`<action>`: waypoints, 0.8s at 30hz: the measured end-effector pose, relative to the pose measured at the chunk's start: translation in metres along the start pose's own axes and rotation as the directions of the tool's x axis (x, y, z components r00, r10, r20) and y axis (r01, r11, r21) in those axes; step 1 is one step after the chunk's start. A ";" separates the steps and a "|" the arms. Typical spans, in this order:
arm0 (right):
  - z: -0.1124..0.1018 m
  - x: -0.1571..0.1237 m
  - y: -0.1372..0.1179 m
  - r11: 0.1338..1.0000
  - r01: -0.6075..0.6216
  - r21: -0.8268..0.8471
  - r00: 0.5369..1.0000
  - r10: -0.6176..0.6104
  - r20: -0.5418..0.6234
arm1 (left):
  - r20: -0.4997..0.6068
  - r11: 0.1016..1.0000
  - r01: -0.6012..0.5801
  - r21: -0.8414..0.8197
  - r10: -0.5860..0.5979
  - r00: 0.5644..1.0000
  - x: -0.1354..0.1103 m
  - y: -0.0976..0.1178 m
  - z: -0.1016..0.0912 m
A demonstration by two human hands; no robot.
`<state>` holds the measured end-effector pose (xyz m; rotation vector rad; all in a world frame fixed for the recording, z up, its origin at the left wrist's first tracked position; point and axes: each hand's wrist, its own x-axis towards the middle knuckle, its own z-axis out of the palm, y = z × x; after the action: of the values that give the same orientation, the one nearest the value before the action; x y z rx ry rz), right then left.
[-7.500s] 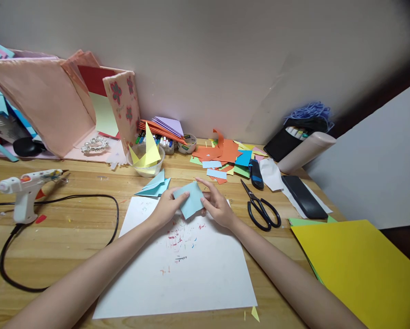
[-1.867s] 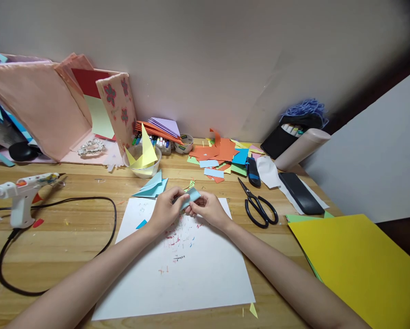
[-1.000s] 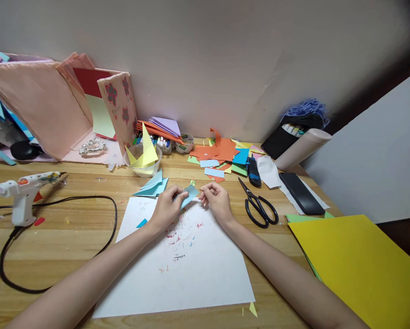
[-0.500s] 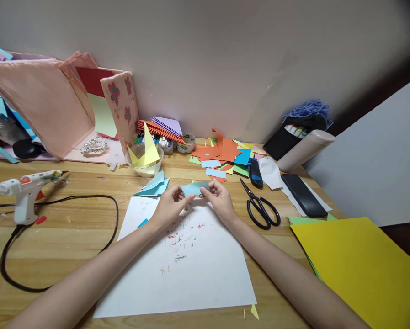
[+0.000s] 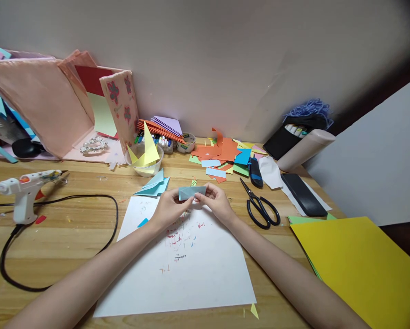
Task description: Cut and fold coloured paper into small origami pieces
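A small folded light-blue paper piece is held between both hands, just above the far edge of a white sheet marked with pen scribbles. My left hand pinches its left end with thumb and fingers closed. My right hand pinches its right end the same way. Folded light-blue triangles lie on the wooden table just left of my hands, and a tiny blue scrap rests on the white sheet.
Black scissors lie right of my hands, with a dark phone and a knife beyond. A yellow card sheet lies at the right. A glue gun and its black cord lie left. Paper scraps, a bowl and markers line the wall.
Over the earlier frames the blue paper went from a wide flat piece to a narrow folded strip. My right hand briefly let go, then took hold again, and both hands now pinch it.
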<state>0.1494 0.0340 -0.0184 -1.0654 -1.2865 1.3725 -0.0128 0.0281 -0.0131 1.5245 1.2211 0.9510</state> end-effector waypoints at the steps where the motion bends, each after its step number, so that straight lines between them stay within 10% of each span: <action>1: 0.000 0.000 0.000 1.000 0.007 -0.021 1.000 -0.007 -0.005 | 0.001 1.000 0.002 -0.002 -0.002 1.000 0.000 -0.001 0.000; 24: 0.001 0.002 0.004 0.998 0.021 -0.058 0.971 -0.034 -0.237 | 0.181 0.983 0.134 -0.125 -0.110 0.977 0.002 -0.004 0.003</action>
<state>0.1473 0.0361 -0.0223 -1.2057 -1.1627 1.1547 -0.0107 0.0302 -0.0172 1.3776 1.0896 0.7870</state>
